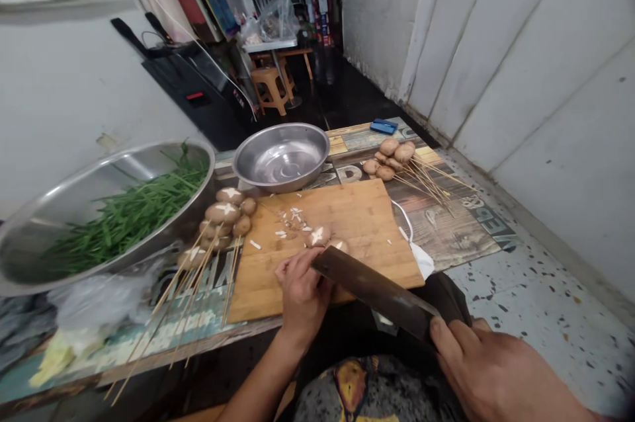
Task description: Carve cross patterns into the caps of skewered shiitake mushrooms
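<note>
My right hand (491, 356) is wrapped round the handle of a cleaver (377, 290), whose broad dark blade slants up and left over the cutting board (278, 296). At the blade's tip, my left hand (303, 280) has its fingers closed against the near side of brown mushrooms; its grip is partly hidden. One mushroom (318, 235) carries a pale cross cut in its cap. Beside it, a second mushroom (340, 246) is partly covered by the blade. White mushroom trimmings (292, 218) lie scattered on the board behind them.
Left of the board are skewered mushrooms (223, 212) with cut caps. A large metal basin (208, 190) holds green leaves (129, 217). Behind the board stands a metal bowl (280, 167). More skewered mushrooms (387, 172) and a blue object (383, 126) lie at the back right.
</note>
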Tool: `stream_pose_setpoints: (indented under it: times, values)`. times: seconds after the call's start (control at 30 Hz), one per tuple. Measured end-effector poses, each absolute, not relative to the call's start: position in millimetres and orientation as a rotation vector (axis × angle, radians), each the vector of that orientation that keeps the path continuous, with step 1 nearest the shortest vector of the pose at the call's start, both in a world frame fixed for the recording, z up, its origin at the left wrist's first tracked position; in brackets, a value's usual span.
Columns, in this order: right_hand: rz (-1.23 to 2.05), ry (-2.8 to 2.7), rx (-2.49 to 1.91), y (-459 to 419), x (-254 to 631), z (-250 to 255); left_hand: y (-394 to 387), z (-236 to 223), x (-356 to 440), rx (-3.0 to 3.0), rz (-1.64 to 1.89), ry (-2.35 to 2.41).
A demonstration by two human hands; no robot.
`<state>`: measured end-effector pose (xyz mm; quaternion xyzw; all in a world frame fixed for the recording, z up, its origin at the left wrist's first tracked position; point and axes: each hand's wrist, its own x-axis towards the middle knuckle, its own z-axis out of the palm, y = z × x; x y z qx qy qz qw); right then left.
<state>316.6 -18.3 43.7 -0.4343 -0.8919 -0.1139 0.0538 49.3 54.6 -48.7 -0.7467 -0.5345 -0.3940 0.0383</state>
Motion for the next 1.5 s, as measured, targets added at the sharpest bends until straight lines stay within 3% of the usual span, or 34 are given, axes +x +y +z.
stream_pose_setpoints:
  times: [0.73,1.1,1.5]
  values:
    - [-0.577,-2.846,-1.405,-30,269,60,56,-57,45,-2.310,-1.435,-1.701]
    - [-0.535,-2.988,-1.428,-46,267,55,58,-61,44,-2.340,-1.501,-1.670]
    - [-0.679,-2.744,-1.598,-32,237,53,60,-63,44,-2.298,-1.474,-1.657]
